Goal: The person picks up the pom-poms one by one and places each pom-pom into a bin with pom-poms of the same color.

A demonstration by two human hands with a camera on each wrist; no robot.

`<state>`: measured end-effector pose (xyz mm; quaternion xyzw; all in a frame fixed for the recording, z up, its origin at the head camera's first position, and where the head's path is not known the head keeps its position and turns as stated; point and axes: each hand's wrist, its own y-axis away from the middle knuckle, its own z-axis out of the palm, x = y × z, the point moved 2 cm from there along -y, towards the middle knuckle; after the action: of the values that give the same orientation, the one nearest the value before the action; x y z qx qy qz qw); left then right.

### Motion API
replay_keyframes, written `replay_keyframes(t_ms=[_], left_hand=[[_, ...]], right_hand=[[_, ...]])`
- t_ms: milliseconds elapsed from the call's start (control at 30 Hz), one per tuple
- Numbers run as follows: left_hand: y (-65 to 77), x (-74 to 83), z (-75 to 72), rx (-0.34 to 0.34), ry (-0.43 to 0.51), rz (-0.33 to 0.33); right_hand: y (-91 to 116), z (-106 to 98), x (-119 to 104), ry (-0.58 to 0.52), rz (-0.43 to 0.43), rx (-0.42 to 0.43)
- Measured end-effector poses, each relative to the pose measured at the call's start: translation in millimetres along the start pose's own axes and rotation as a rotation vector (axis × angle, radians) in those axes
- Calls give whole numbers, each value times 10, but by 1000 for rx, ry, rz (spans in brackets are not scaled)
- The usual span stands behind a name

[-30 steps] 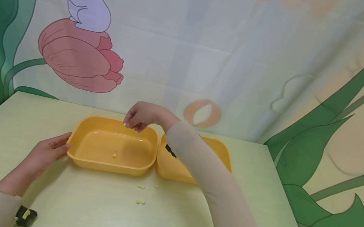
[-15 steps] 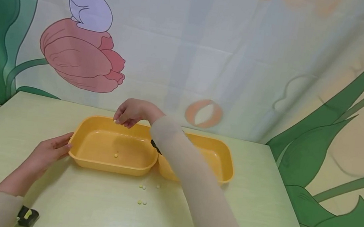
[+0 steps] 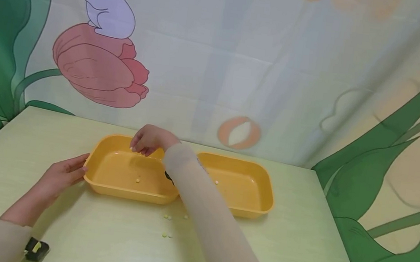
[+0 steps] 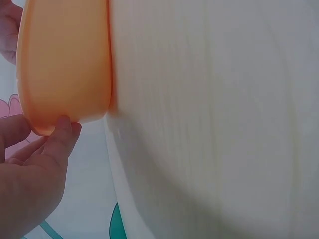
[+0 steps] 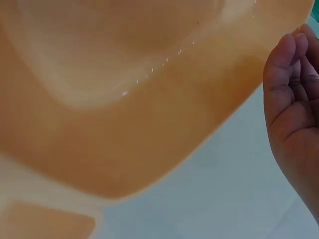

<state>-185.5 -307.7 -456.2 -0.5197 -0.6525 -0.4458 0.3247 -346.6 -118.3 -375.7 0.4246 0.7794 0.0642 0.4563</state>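
My left hand holds the left end of a yellow plastic tray, its thumb and fingers at the rim and outer wall. Over the far part of that tray, my right hand pinches a small pale round piece at its fingertips. The right wrist view shows the curled right hand beside the tray rim; the piece cannot be made out there. One small yellowish piece lies on the tray floor.
A second yellow tray stands against the first on the right, partly covered by the right sleeve. One white piece shows in it. Several small yellow and white pieces lie on the table in front. A printed curtain hangs behind.
My right hand has moved left over the left tray, then lowered slightly into it, still pinching the pale piece. More of the right tray now shows. My left hand has stayed at the rim.
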Motion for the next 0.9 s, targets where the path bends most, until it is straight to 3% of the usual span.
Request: replay_keyframes(t_ms=[200, 433, 567, 900], left_hand=[[-1, -1, -6, 1, -4, 24], [-2, 24, 3, -1, 7, 36], [4, 24, 5, 0, 4, 31], [25, 7, -3, 0, 3, 8]], right_hand=[[-83, 92, -13, 59, -15, 4], [-178, 142, 55, 112, 91, 60], [-206, 160, 105, 118, 105, 68], [-214, 222, 189, 117, 122, 25]])
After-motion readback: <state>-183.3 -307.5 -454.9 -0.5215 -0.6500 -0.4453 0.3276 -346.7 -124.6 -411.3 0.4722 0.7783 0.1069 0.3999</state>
